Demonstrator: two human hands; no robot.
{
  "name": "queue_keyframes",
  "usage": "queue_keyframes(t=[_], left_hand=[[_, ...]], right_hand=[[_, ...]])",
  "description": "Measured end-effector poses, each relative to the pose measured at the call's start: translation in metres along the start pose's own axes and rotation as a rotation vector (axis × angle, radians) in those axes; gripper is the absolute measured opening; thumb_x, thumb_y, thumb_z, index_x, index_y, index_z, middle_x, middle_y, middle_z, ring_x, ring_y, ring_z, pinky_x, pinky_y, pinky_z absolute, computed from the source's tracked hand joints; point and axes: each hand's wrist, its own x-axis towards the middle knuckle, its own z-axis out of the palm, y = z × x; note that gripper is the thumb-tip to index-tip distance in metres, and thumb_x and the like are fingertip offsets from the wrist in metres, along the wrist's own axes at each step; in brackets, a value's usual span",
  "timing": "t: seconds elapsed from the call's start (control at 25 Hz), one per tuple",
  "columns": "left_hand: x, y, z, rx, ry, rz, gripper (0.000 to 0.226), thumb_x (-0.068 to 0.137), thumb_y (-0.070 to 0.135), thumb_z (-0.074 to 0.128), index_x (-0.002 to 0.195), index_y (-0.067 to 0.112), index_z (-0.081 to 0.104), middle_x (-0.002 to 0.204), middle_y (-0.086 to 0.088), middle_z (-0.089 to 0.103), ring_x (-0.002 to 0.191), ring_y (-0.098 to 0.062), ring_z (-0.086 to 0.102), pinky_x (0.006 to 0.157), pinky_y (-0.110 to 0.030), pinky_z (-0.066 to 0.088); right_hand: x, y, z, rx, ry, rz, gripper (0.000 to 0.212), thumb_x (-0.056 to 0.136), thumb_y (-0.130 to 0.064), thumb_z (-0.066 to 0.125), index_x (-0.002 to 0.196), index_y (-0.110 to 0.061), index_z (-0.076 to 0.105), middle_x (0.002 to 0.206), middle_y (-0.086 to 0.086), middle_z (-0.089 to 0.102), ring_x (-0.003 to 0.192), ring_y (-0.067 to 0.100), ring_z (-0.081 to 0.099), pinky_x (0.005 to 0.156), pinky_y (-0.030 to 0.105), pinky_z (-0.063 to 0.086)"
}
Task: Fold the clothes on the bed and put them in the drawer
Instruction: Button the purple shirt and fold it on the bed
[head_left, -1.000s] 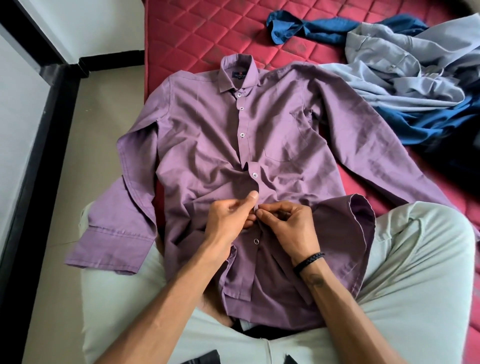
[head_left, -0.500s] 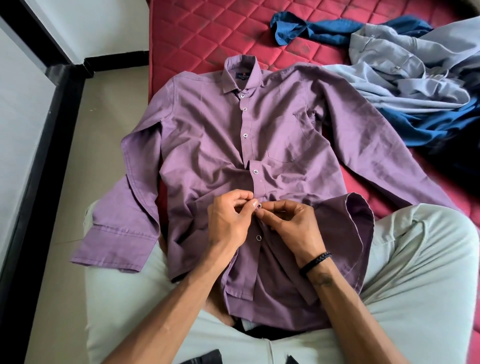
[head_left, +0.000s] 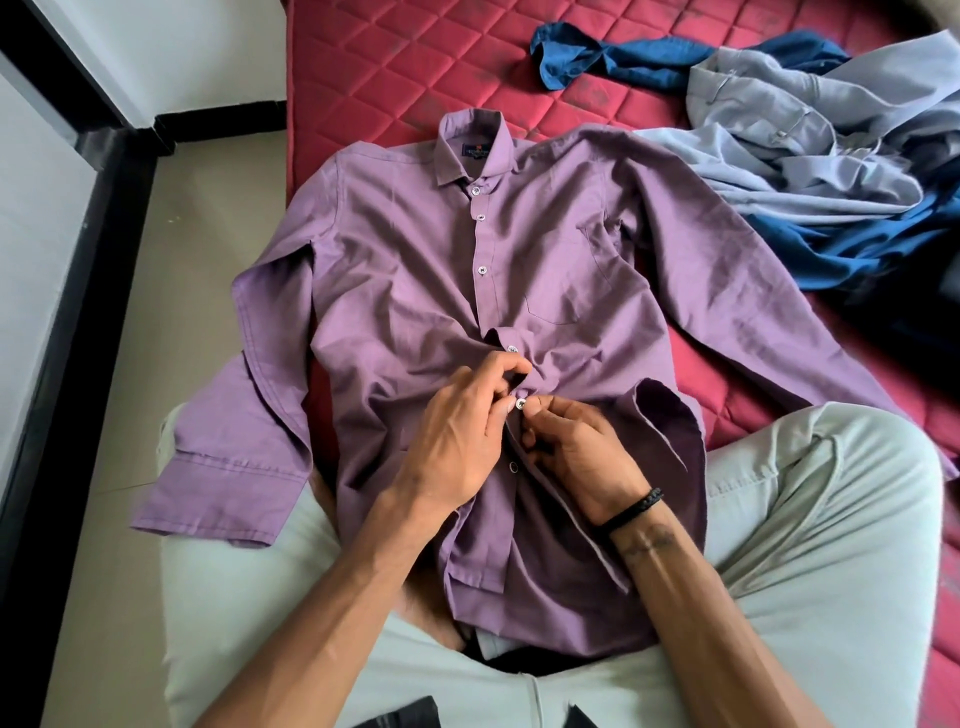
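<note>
A purple long-sleeved shirt lies face up on the red quilted mattress, collar away from me, its hem over my lap. My left hand and my right hand meet at the button placket in the lower middle of the shirt. Both pinch the fabric around a white button between their fingertips. The upper buttons are fastened. The shirt's left sleeve hangs off the mattress edge over my knee; the right sleeve stretches along the bed.
A heap of unfolded clothes lies at the far right: a grey garment over a blue one. My legs in pale trousers frame the shirt. Beige floor and a black-framed wall are on the left.
My fingers have shifted on the placket; the white button now shows between the fingertips of both hands. The shirt stays spread in the same place.
</note>
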Motion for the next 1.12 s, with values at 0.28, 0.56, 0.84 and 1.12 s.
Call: queue_keyframes(t=[0.28, 0.56, 0.84, 1.12], left_hand=[[-0.021, -0.004, -0.009, 0.113, -0.071, -0.182, 0.004, 0.087, 0.021, 0.076, 0.089, 0.022, 0.072, 0.072, 0.011, 0.067, 0.060, -0.004, 0.057, 0.066, -0.030, 0.051], [-0.055, 0.002, 0.000, 0.262, -0.310, -0.143, 0.009, 0.097, 0.027, 0.057, 0.097, 0.025, 0.066, 0.093, 0.002, 0.061, 0.092, -0.029, 0.065, 0.071, -0.045, 0.051], [-0.048, 0.014, 0.006, 0.342, -0.307, -0.189, 0.016, 0.094, 0.026, 0.063, 0.110, 0.026, 0.064, 0.109, 0.002, 0.063, 0.102, -0.031, 0.066, 0.079, -0.046, 0.053], [-0.046, 0.017, 0.012, 0.387, -0.350, -0.208, 0.014, 0.090, 0.018, 0.063, 0.104, 0.020, 0.060, 0.109, -0.002, 0.066, 0.100, -0.035, 0.065, 0.073, -0.043, 0.046]], right_hand=[[-0.039, -0.019, -0.006, -1.100, 0.215, -0.312, 0.045, 0.068, -0.056, 0.087, 0.094, -0.026, 0.067, 0.084, -0.008, 0.068, 0.074, 0.012, 0.065, 0.067, 0.028, 0.055], [-0.064, 0.010, 0.016, -1.481, 0.275, -0.238, 0.017, 0.089, -0.038, 0.062, 0.095, -0.022, 0.061, 0.096, -0.002, 0.065, 0.092, 0.035, 0.063, 0.068, 0.043, 0.053], [-0.056, 0.009, -0.013, -1.121, 0.175, -0.201, 0.015, 0.100, -0.027, 0.059, 0.086, -0.021, 0.059, 0.077, -0.010, 0.063, 0.073, 0.003, 0.057, 0.068, 0.025, 0.038], [-0.059, 0.008, -0.017, -1.203, 0.131, -0.237, 0.012, 0.087, -0.024, 0.072, 0.079, -0.022, 0.064, 0.071, -0.010, 0.067, 0.067, 0.003, 0.061, 0.064, 0.020, 0.044]])
